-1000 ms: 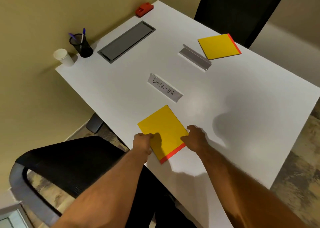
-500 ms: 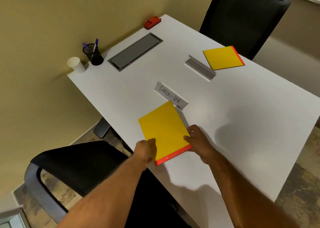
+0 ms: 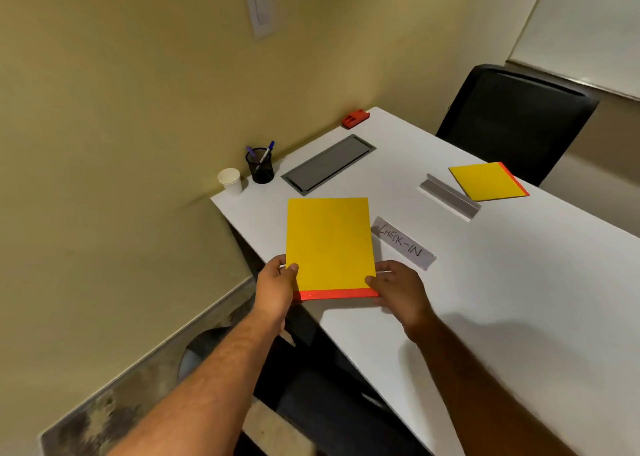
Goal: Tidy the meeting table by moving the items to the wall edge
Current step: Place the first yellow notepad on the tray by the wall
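A yellow notepad with a red-orange binding edge [image 3: 329, 244] is held above the near-left part of the white table [image 3: 502, 282]. My left hand [image 3: 277, 289] grips its lower left corner and my right hand [image 3: 398, 289] grips its lower right corner. A "CHECK-IN" name sign [image 3: 403, 242] lies just right of the pad. Farther right lie a plain grey sign holder [image 3: 450, 196] and a second yellow notepad [image 3: 488, 181].
Along the wall edge stand a white paper cup [image 3: 230, 179], a black mesh pen holder with pens [image 3: 260, 165], a grey cable tray lid [image 3: 328, 163] and a red stapler-like item [image 3: 355, 117]. A black chair [image 3: 516, 120] stands behind the table's far side.
Both hands lifted the yellow notepad off the table and turned it square, carrying it toward the wall side. The view has tilted up toward the wall.
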Demonstrator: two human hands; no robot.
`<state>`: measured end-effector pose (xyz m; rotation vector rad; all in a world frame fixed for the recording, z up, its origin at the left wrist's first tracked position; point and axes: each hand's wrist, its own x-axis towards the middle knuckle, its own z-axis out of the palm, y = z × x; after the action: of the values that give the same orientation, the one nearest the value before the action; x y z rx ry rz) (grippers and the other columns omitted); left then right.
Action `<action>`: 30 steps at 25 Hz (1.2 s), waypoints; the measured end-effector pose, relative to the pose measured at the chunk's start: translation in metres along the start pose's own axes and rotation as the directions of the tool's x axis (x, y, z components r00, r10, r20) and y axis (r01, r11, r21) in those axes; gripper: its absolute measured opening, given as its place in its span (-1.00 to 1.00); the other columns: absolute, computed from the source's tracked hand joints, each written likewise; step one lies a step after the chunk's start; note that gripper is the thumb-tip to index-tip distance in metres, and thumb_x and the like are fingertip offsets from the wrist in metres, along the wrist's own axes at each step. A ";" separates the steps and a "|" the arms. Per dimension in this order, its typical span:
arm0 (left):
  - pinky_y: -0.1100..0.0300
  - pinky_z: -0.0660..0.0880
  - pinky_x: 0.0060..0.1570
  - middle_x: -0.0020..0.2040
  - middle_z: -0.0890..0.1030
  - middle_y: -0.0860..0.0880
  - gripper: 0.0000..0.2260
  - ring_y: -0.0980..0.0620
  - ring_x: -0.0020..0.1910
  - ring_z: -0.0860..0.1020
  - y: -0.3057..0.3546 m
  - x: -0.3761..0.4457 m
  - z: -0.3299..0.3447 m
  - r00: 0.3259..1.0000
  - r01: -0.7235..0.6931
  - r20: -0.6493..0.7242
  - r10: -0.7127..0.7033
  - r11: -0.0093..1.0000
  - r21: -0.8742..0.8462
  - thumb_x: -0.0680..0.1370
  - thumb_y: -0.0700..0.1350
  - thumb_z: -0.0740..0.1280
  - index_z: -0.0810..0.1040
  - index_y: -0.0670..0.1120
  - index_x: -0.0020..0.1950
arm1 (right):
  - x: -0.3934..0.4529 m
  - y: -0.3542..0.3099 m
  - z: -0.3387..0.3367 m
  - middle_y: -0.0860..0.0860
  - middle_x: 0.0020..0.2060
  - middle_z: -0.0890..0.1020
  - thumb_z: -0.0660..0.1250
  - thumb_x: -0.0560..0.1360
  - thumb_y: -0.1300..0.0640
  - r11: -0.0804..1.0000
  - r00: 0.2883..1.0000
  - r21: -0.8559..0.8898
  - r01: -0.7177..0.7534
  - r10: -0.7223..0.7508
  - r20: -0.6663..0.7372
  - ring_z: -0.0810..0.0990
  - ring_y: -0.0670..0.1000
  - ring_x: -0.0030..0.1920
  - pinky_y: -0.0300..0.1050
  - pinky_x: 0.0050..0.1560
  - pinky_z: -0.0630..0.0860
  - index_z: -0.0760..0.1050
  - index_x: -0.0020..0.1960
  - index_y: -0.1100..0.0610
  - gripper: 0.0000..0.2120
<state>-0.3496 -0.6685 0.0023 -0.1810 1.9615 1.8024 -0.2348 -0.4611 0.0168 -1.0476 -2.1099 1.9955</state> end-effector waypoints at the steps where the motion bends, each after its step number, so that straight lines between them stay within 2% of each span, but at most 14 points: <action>1: -0.26 0.66 -0.10 -0.02 0.70 -0.25 -0.85 -0.21 -0.15 0.66 0.004 0.006 -0.019 1.000 -0.014 0.018 0.014 1.000 0.008 0.72 -0.16 0.23 0.60 -0.08 0.12 | -0.003 -0.005 0.018 0.15 0.00 0.74 0.45 0.58 0.24 1.000 1.000 -0.027 -0.010 0.010 0.001 0.76 0.14 -0.10 -0.12 -0.24 0.69 0.59 0.18 0.18 -0.82; 2: -0.20 0.67 -0.17 -0.07 0.69 -0.23 -0.86 -0.18 -0.19 0.65 0.009 0.014 -0.044 0.999 -0.022 0.036 0.021 1.000 0.013 0.72 -0.18 0.22 0.59 -0.12 0.13 | -0.005 -0.010 0.041 0.17 0.02 0.73 0.46 0.58 0.22 0.999 1.000 -0.032 -0.029 0.029 -0.007 0.76 0.20 -0.07 0.03 -0.11 0.73 0.59 0.21 0.19 -0.79; 3: -0.08 0.66 -0.23 -0.07 0.68 -0.20 -0.85 -0.13 -0.21 0.64 0.015 0.022 -0.070 0.998 -0.024 0.056 0.024 1.000 0.015 0.72 -0.19 0.22 0.58 -0.15 0.14 | -0.009 -0.014 0.067 0.19 0.04 0.73 0.46 0.59 0.21 0.999 0.999 -0.010 -0.049 0.048 -0.016 0.76 0.22 -0.08 0.09 -0.05 0.73 0.58 0.22 0.19 -0.77; 5: 0.05 0.65 -0.24 -0.03 0.70 -0.14 -0.84 -0.06 -0.18 0.66 0.027 0.039 -0.122 0.993 -0.035 0.116 0.032 0.999 0.023 0.73 -0.18 0.22 0.58 -0.15 0.19 | -0.021 -0.023 0.119 0.20 0.02 0.71 0.44 0.61 0.20 0.997 0.999 0.056 -0.054 0.054 -0.008 0.76 0.17 -0.15 -0.03 -0.14 0.72 0.58 0.18 0.15 -0.84; 7: 0.08 0.65 -0.27 -0.03 0.71 -0.12 -0.85 -0.07 -0.15 0.67 0.037 0.051 -0.169 0.986 -0.039 0.165 0.033 0.999 0.036 0.72 -0.16 0.22 0.59 -0.11 0.17 | -0.032 -0.031 0.168 0.23 0.02 0.69 0.40 0.64 0.18 0.995 0.999 0.083 -0.051 0.050 0.015 0.76 0.13 -0.23 -0.12 -0.24 0.69 0.55 0.14 0.12 -0.91; 8: 0.08 0.64 -0.28 -0.03 0.71 -0.13 -0.85 -0.09 -0.14 0.67 0.041 0.054 -0.188 0.986 -0.035 0.167 0.028 0.999 0.035 0.72 -0.15 0.22 0.59 -0.09 0.14 | -0.036 -0.033 0.187 0.26 0.03 0.67 0.38 0.66 0.17 0.995 0.999 0.082 -0.050 0.049 0.022 0.77 0.12 -0.24 -0.13 -0.26 0.68 0.53 0.18 0.16 -0.87; 12: 0.10 0.65 -0.27 -0.02 0.74 -0.11 -0.86 -0.06 -0.17 0.70 0.058 0.058 -0.245 0.985 -0.021 0.172 0.024 1.000 -0.019 0.71 -0.14 0.27 0.60 -0.09 0.20 | -0.051 -0.053 0.240 0.12 -0.12 0.53 0.35 0.68 0.17 0.993 1.000 0.118 -0.017 0.016 0.006 0.78 0.16 -0.19 -0.17 -0.18 0.68 0.47 0.24 0.19 -0.82; 15: 0.10 0.65 -0.22 -0.01 0.76 -0.04 -0.84 0.02 -0.13 0.73 0.070 0.065 -0.277 0.982 -0.031 0.185 0.037 0.999 -0.036 0.67 -0.11 0.35 0.63 -0.02 0.23 | -0.049 -0.073 0.258 0.16 -0.05 0.63 0.35 0.67 0.20 0.988 1.000 0.151 0.010 -0.008 -0.017 0.76 0.13 -0.18 -0.16 -0.16 0.69 0.54 0.23 0.18 -0.85; 18: 0.18 0.62 -0.25 0.03 0.75 -0.02 -0.82 0.03 -0.10 0.71 0.085 0.071 -0.296 0.983 -0.026 0.180 0.025 1.000 0.001 0.66 -0.14 0.36 0.62 0.04 0.23 | -0.041 -0.085 0.272 0.22 0.04 0.69 0.37 0.66 0.22 0.981 0.998 0.190 0.038 -0.026 -0.066 0.77 0.06 -0.19 -0.13 -0.12 0.72 0.53 0.31 0.23 -0.75; 22: 0.22 0.62 -0.32 0.01 0.71 -0.08 -0.74 0.01 -0.19 0.65 0.107 0.092 -0.297 0.983 -0.085 0.170 0.073 0.995 0.060 0.64 -0.28 0.34 0.57 -0.09 0.32 | -0.026 -0.101 0.292 0.14 0.02 0.72 0.38 0.65 0.23 0.964 0.990 0.255 0.072 -0.039 -0.133 0.77 0.09 -0.09 -0.06 -0.01 0.73 0.54 0.32 0.20 -0.75; 26: 0.15 0.62 -0.22 -0.04 0.69 -0.06 -0.73 0.04 -0.21 0.61 0.119 0.118 -0.295 0.985 -0.135 0.116 0.125 0.988 0.080 0.65 -0.31 0.32 0.58 -0.14 0.33 | -0.008 -0.107 0.304 0.06 -0.05 0.78 0.33 0.66 0.31 0.937 0.999 0.349 0.029 -0.016 -0.040 0.79 0.09 -0.07 -0.10 -0.05 0.73 0.54 0.27 0.13 -0.78; 28: 0.13 0.63 -0.16 -0.01 0.70 -0.04 -0.74 0.04 -0.13 0.63 0.120 0.133 -0.293 0.979 -0.143 0.162 0.125 0.984 0.110 0.65 -0.29 0.33 0.58 -0.10 0.32 | 0.008 -0.104 0.305 0.10 0.00 0.77 0.33 0.66 0.32 0.944 0.995 0.325 0.051 -0.021 -0.096 0.78 0.10 -0.03 -0.06 -0.01 0.73 0.52 0.32 0.12 -0.73; 30: 0.12 0.61 -0.10 0.03 0.72 -0.06 -0.74 0.08 -0.08 0.65 0.121 0.153 -0.291 0.971 -0.163 0.199 0.133 0.976 0.143 0.63 -0.25 0.37 0.58 -0.08 0.32 | 0.029 -0.099 0.297 0.14 0.01 0.75 0.34 0.65 0.33 0.947 0.983 0.312 0.075 -0.019 -0.181 0.77 0.10 -0.08 0.00 0.03 0.72 0.51 0.35 0.15 -0.71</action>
<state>-0.6047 -0.9018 0.0562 0.1870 2.0145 1.6742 -0.4405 -0.6971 0.0455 -1.0575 -1.6407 2.0445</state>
